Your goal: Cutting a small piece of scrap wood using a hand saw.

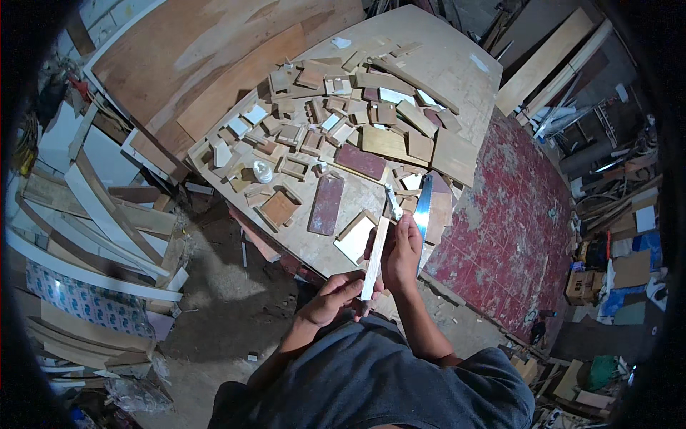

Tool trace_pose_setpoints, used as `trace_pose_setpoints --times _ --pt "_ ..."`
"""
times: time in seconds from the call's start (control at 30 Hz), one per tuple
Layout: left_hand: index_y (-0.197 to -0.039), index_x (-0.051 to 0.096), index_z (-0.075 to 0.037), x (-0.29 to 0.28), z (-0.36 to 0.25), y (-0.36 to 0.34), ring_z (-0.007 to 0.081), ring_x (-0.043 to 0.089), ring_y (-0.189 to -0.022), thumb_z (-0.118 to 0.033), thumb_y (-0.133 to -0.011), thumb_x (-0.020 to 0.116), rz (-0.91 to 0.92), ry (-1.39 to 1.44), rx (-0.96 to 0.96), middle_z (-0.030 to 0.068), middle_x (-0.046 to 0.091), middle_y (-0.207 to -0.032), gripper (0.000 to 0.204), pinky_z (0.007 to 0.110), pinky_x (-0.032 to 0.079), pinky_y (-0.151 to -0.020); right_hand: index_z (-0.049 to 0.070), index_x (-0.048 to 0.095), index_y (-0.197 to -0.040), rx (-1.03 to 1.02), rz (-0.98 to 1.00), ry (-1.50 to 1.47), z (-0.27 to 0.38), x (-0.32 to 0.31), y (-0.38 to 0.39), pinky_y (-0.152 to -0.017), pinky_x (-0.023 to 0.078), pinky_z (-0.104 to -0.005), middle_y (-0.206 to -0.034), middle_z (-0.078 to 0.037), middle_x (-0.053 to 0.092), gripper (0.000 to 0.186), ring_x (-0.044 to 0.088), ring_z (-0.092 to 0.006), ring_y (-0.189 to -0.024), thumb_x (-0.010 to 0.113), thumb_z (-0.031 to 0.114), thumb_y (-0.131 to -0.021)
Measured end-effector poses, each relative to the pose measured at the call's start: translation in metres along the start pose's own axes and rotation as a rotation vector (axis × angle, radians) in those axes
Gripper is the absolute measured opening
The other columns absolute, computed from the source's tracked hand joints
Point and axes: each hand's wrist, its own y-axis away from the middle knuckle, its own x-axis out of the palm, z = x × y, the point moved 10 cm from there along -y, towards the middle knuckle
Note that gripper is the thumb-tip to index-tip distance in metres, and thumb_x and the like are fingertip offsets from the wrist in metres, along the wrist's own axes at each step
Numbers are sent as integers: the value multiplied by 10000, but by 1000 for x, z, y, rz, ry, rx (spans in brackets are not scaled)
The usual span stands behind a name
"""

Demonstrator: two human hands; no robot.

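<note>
A narrow pale wooden strip [375,261] slants up in front of my body, over the near edge of the table. My left hand [330,299] is closed round its lower end, fingertips showing beneath it. Higher up, my right hand [404,252] grips the strip's upper part between thumb and fingers. Just beyond the right thumb is a small white, irregular object [393,203]; whether the hand touches it I cannot tell. Beside the right hand a hand saw's shiny blade [424,211] points away from me, its near end partly hidden by the hand.
Wood offcuts and small box-like frames [294,166] crowd the worktable [400,32]. Dark red boards [326,205] lie nearer, with a clear plastic container [262,171] to their left. Large plywood sheets [171,64] lean at the far left. Curved wooden pieces [107,211] are stacked left.
</note>
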Motion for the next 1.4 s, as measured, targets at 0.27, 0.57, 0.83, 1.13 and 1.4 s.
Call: trace_pose_setpoints --times 0.27,0.57,0.83,1.13,1.4 --pt "-1209 580 9 -79 -27 47 109 622 -738 -323 -1048 483 -114 115 25 43 609 -941 381 246 520 -601 74 437 -1076 -65 -7 151 -37 52 -47 -534 510 -311 -726 -149 632 332 618 -209 -563 417 405 -1065" --pt "-1242 574 11 -176 -77 132 122 632 -776 -295 -1054 472 -488 82 165 95 666 -1030 374 267 515 -645 -27 610 -911 -229 196 857 -182 100 -197 -534 510 -294 -719 -114 676 247 662 -184 -589 589 200 -1007" --pt "-1148 627 23 -229 -86 198 164 619 -690 -345 -1029 502 -774 2 356 79 644 -916 407 306 492 -589 35 655 -819 -528 542 1722 -293 202 -235 -587 516 -497 -677 -208 656 233 661 -394 -628 658 260 -880" --pt "-1176 647 -20 -246 -79 225 95 587 -665 -314 -1049 493 -854 89 400 18 640 -868 356 273 503 -609 22 623 -878 -475 694 1887 -348 223 -247 -558 544 -488 -691 -202 667 299 683 -379 -632 634 320 -896" --pt "-1166 618 18 -247 -84 226 165 639 -697 -341 -1033 508 -890 92 459 70 656 -933 398 306 500 -574 0 672 -807 -379 528 1859 -320 216 -250 -648 542 -507 -730 -246 663 289 676 -420 -710 663 282 -867"
